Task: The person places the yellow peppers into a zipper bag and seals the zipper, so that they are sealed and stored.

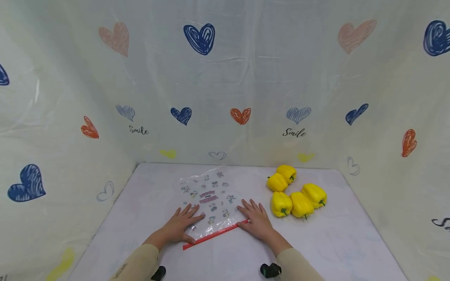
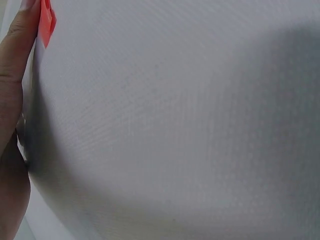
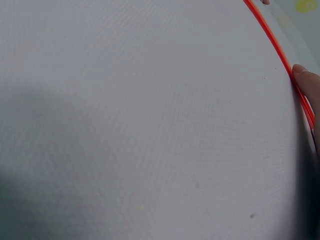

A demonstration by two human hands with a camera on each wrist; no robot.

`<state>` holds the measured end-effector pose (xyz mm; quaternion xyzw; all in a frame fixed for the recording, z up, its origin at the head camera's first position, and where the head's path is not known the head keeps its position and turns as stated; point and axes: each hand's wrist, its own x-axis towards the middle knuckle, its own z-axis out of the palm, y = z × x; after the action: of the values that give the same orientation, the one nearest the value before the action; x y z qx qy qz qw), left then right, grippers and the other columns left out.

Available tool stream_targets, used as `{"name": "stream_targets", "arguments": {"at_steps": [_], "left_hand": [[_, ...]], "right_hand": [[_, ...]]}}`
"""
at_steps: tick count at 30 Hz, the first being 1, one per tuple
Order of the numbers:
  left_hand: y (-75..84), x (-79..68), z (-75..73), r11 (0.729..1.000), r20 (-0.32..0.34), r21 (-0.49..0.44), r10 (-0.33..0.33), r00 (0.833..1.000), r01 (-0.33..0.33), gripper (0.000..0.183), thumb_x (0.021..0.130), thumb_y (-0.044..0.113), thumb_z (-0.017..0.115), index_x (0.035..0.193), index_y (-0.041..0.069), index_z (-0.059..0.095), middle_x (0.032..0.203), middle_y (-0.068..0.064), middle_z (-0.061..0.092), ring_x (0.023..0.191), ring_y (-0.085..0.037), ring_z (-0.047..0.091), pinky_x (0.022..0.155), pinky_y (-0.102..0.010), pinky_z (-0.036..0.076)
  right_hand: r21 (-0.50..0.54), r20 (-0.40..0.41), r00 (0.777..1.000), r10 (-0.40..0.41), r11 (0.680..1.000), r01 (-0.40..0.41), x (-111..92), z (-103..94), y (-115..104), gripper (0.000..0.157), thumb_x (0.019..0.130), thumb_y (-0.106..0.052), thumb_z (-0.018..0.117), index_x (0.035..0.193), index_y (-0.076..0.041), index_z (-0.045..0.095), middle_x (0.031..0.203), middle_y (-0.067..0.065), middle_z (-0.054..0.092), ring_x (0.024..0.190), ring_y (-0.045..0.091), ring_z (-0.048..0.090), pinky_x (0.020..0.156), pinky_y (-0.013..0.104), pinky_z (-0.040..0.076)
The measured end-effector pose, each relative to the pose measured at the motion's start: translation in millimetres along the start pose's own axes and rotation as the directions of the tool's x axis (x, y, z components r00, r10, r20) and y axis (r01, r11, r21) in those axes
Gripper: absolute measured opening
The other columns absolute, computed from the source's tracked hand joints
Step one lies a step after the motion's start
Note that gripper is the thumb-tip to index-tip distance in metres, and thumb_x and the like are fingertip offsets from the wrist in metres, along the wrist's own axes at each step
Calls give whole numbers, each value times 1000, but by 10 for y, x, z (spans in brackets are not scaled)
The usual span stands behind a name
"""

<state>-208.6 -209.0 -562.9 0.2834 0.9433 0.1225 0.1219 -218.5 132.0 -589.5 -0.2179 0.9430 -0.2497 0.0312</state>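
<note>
A clear plastic zip bag (image 1: 218, 210) printed with small cartoon figures lies flat on the white table, its red zip edge (image 1: 214, 235) toward the person. The left hand (image 1: 181, 225) rests with fingers spread on the bag's left side, thumb at the left end of the red strip. On the other side, the right hand (image 1: 257, 221) lies spread at the bag's right edge, its thumb on the strip's right end. Part of that red strip (image 3: 272, 40) shows in the right wrist view with the right thumb (image 3: 306, 82) against it. In the left wrist view, the left thumb (image 2: 15, 50) touches the strip's tip (image 2: 47, 25).
Several yellow bell peppers (image 1: 301, 204) sit in a loose group to the right of the bag, beyond the right hand. The white tabletop (image 1: 337, 242) is bordered by a pale curtain (image 1: 225, 78) with hearts at the back and sides. Black wrist mounts (image 1: 270, 270) show near the sleeves.
</note>
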Motion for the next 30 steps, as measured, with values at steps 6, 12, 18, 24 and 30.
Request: {"name": "stream_targets", "arguments": {"at_steps": [6, 12, 18, 24, 30], "left_hand": [[-14, 13, 27, 1000, -25, 6, 19, 1000, -19, 90, 72, 58, 77, 149, 27, 42, 160, -10, 24, 146, -40, 11, 113, -63, 9], [-19, 16, 45, 1000, -21, -23, 7, 1000, -7, 86, 74, 56, 76, 149, 29, 42, 160, -7, 22, 146, -38, 8, 114, -63, 5], [-8, 20, 29, 998, -13, -62, -7, 1000, 6, 78, 79, 50, 75, 148, 30, 44, 160, -7, 22, 147, -38, 7, 114, -62, 3], [-15, 8, 31, 996, -13, -81, -21, 1000, 20, 75, 80, 49, 74, 147, 30, 45, 160, -6, 22, 147, -37, 7, 114, -62, 2], [-9, -1, 23, 991, -22, -130, -27, 999, 24, 67, 84, 45, 72, 145, 32, 48, 160, -5, 24, 147, -36, 6, 114, -61, 1]], "right_hand": [[9, -36, 999, -12, 1000, 13, -16, 5, -1, 64, 89, -56, 61, 143, -24, 51, 157, 3, 32, 146, 33, 18, 115, 59, 6], [43, -37, 999, 9, 999, -8, -17, -7, 2, 63, 89, -55, 62, 142, -24, 52, 156, 1, 33, 146, 30, 18, 116, 56, 5], [139, -37, 999, 34, 990, -28, -28, -53, -30, 62, 88, -50, 66, 141, -21, 53, 153, 3, 38, 144, 32, 22, 116, 56, 7], [234, -32, 997, 68, 970, -59, -60, -80, -108, 61, 89, -45, 68, 142, -21, 52, 151, 1, 41, 143, 30, 25, 116, 57, 13], [300, -42, 997, 61, 953, -46, -110, -97, -148, 58, 88, -36, 71, 140, -20, 54, 149, 2, 44, 142, 31, 26, 114, 60, 15]]}}
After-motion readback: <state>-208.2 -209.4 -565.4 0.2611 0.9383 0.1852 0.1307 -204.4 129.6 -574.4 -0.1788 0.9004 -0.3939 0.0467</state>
